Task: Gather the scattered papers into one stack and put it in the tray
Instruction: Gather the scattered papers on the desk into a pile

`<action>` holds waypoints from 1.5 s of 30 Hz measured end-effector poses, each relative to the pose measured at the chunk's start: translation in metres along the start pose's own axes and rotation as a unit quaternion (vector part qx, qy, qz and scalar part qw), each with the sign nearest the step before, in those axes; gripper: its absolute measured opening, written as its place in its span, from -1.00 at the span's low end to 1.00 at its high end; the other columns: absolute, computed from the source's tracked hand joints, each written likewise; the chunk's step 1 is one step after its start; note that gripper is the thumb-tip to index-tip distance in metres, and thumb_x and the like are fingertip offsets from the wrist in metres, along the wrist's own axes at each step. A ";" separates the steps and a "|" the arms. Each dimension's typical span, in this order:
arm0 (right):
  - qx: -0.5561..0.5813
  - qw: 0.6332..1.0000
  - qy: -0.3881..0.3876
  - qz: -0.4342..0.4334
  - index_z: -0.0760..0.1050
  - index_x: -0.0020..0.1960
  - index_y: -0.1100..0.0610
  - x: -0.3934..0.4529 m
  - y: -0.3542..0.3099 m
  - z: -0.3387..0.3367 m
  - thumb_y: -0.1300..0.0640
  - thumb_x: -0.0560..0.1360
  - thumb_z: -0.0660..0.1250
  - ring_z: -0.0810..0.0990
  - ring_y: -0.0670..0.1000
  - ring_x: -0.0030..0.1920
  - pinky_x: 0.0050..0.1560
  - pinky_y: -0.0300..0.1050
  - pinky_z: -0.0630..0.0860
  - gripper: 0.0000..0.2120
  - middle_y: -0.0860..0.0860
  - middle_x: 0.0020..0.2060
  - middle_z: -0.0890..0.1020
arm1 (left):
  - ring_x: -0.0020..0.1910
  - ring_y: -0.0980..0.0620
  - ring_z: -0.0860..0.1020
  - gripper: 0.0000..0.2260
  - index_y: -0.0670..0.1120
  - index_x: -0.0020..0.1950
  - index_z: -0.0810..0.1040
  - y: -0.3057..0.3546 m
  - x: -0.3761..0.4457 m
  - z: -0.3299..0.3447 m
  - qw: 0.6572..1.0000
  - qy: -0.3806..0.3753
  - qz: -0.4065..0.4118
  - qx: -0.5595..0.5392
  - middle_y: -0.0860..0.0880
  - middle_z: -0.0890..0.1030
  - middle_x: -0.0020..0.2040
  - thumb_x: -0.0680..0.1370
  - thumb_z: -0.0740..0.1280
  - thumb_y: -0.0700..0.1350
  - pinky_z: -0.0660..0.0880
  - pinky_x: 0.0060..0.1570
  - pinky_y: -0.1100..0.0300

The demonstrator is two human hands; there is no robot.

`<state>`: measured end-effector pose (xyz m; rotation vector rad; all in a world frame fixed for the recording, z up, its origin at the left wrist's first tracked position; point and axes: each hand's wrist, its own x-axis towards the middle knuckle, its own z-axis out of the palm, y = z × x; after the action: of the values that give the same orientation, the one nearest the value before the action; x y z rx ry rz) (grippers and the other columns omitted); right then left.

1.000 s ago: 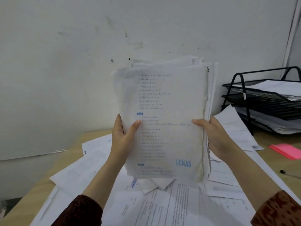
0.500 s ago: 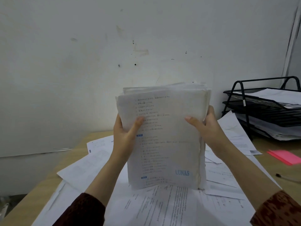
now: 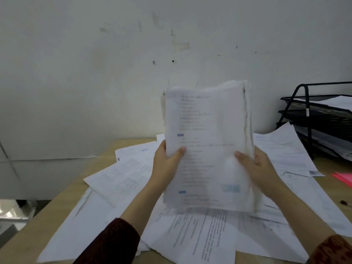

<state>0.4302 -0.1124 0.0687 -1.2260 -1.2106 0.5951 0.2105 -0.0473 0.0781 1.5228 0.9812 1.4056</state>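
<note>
A pale, scuffed wall [image 3: 95, 73] fills the upper half of the view. Below it, a light wooden tabletop [image 3: 28, 242] runs from 7 o'clock to 3 o'clock, largely covered by loose printed sheets [image 3: 122, 176] lying overlapped at different angles. At 3 o'clock stands a black wire mesh tray rack [image 3: 308, 130] with several tiers, papers already lying in them; one loose sheet leans against its foot.

At the centre, a thick paper stack [image 3: 207, 141] is held upright, its lower edge down among the sheets on the tabletop, its printed face turned toward the camera and blurred. The left hand [image 3: 165, 164] has its grip on the stack's left edge at 9 o'clock of the stack, thumb on the front page and fingers behind. The right hand [image 3: 261, 168] has its grip on the right edge at 3 o'clock of the stack, thumb likewise on the front. Both forearms end in dark reddish sleeves [image 3: 114, 242].

At 4 o'clock, near the frame edge, lie a pink paper pad [image 3: 343, 178] and, below it, the tip of a pen [image 3: 345, 202].
</note>
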 end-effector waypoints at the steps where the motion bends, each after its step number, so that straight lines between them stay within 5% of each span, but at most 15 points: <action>1: -0.002 1.000 0.020 0.002 0.49 0.10 0.11 0.003 0.000 -0.004 0.17 0.56 0.25 0.60 -0.17 -0.19 -0.32 -0.46 0.50 -0.87 -0.11 -0.13 0.61 | 0.02 0.07 0.62 -0.67 -0.03 0.25 0.42 0.004 0.001 -0.001 1.000 -0.028 -0.012 0.006 -0.01 0.61 0.13 0.53 0.37 -0.01 0.60 -0.03 0.15; 5: 0.019 0.994 0.097 0.043 0.45 0.19 0.17 0.012 0.015 -0.035 0.20 0.56 0.25 0.58 0.01 -0.15 -0.22 -0.26 0.58 -0.79 0.02 -0.07 0.60 | 0.12 0.13 0.49 -0.51 0.06 0.42 0.27 0.001 -0.007 -0.018 0.970 -0.144 -0.015 0.195 0.05 0.50 0.16 0.54 0.26 0.17 0.41 -0.05 0.33; 10: -0.004 0.966 0.218 0.138 0.32 0.39 0.24 0.008 0.062 -0.069 0.20 0.58 0.22 0.48 0.14 0.19 0.12 -0.10 0.36 -0.61 0.15 0.27 0.48 | 0.33 0.08 0.35 -0.43 0.08 0.35 0.41 -0.043 -0.020 -0.038 0.845 -0.295 -0.004 0.446 0.08 0.40 0.35 0.43 0.33 0.31 0.30 0.32 0.10; 14: -0.024 0.947 0.258 0.190 0.27 0.43 0.25 0.007 0.076 -0.079 0.21 0.58 0.21 0.40 0.17 0.32 0.15 -0.13 0.32 -0.56 0.16 0.37 0.39 | 0.43 0.05 0.25 -0.37 0.09 0.44 0.31 -0.058 -0.015 -0.035 0.799 -0.334 0.018 0.500 0.06 0.30 0.45 0.44 0.32 0.30 0.18 0.42 0.05; 19: -0.006 0.944 0.258 0.208 0.28 0.43 0.22 0.008 0.081 -0.080 0.23 0.58 0.20 0.42 0.16 0.31 0.16 -0.15 0.33 -0.57 0.14 0.36 0.41 | 0.52 0.08 0.07 -0.38 0.12 0.51 0.19 -0.067 -0.014 -0.011 0.781 -0.323 0.114 0.523 0.05 0.17 0.54 0.50 0.24 0.28 -0.07 0.48 0.06; 22: -0.002 0.942 0.260 0.211 0.29 0.42 0.22 0.007 0.081 -0.078 0.24 0.58 0.20 0.43 0.15 0.30 0.15 -0.15 0.33 -0.58 0.12 0.35 0.43 | 0.41 0.07 0.31 -0.58 0.06 0.41 0.39 -0.070 -0.016 0.009 0.770 -0.322 0.194 0.515 0.06 0.39 0.43 0.58 0.20 0.15 0.09 0.45 0.05; 25: -0.003 0.942 0.260 0.213 0.30 0.41 0.23 0.006 0.080 -0.078 0.24 0.57 0.20 0.44 0.15 0.30 0.14 -0.15 0.34 -0.59 0.14 0.34 0.44 | 0.08 -0.01 0.56 -0.73 -0.05 0.22 0.58 -0.074 -0.014 0.019 0.774 -0.287 0.289 0.485 0.02 0.63 0.14 0.62 0.16 -0.05 0.32 0.19 0.14; 27: 0.001 0.941 0.259 0.217 0.32 0.40 0.23 0.005 0.079 -0.079 0.24 0.57 0.21 0.45 0.16 0.28 0.14 -0.14 0.36 -0.59 0.14 0.33 0.45 | -0.16 -0.10 0.57 -0.77 -0.11 0.08 0.61 -0.076 -0.009 0.019 0.763 -0.268 0.324 0.491 -0.03 0.67 -0.07 0.59 0.17 -0.15 0.34 -0.12 0.19; 30: 0.008 0.942 0.254 0.220 0.33 0.39 0.23 0.005 0.077 -0.078 0.24 0.57 0.22 0.46 0.16 0.26 0.13 -0.12 0.38 -0.61 0.15 0.32 0.46 | -0.39 -0.13 0.50 -0.82 -0.17 -0.14 0.58 -0.078 -0.002 0.007 0.739 -0.240 0.357 0.519 -0.06 0.61 -0.33 0.49 0.18 -0.24 0.24 -0.32 0.22; 37: -0.009 0.960 0.160 0.229 0.33 0.40 0.16 0.000 0.063 -0.067 0.16 0.57 0.25 0.50 0.17 0.20 0.22 0.04 0.43 -0.59 0.10 0.29 0.48 | -0.47 -0.01 0.34 -0.85 -0.19 -0.23 0.45 -0.063 0.021 -0.074 0.853 -0.072 0.208 0.473 -0.05 0.44 -0.45 0.54 0.27 -0.30 0.24 -0.42 0.17; 42: -0.040 0.967 0.069 0.242 0.42 0.31 0.19 -0.001 0.048 -0.046 0.13 0.56 0.27 0.53 -0.01 -0.21 -0.11 -0.11 0.44 -0.66 0.12 0.09 0.56 | -0.44 0.14 0.39 -0.76 -0.07 -0.32 0.44 -0.048 0.015 -0.121 0.874 0.009 0.168 0.455 0.06 0.45 -0.47 0.48 0.38 -0.29 0.26 -0.37 0.35; 45: -0.062 0.966 0.026 0.249 0.42 0.30 0.21 0.006 0.039 -0.032 0.16 0.57 0.26 0.49 -0.06 -0.27 -0.34 -0.19 0.35 -0.67 0.07 -0.01 0.52 | -0.41 0.11 0.35 -0.71 -0.06 -0.40 0.42 -0.037 0.009 -0.140 0.881 0.037 0.148 0.448 0.06 0.41 -0.51 0.44 0.45 -0.24 0.22 -0.41 0.31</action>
<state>0.4706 -0.1078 0.0384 -1.6603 -0.9048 0.8564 0.0710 -0.0173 0.0523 2.3780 1.6385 1.2642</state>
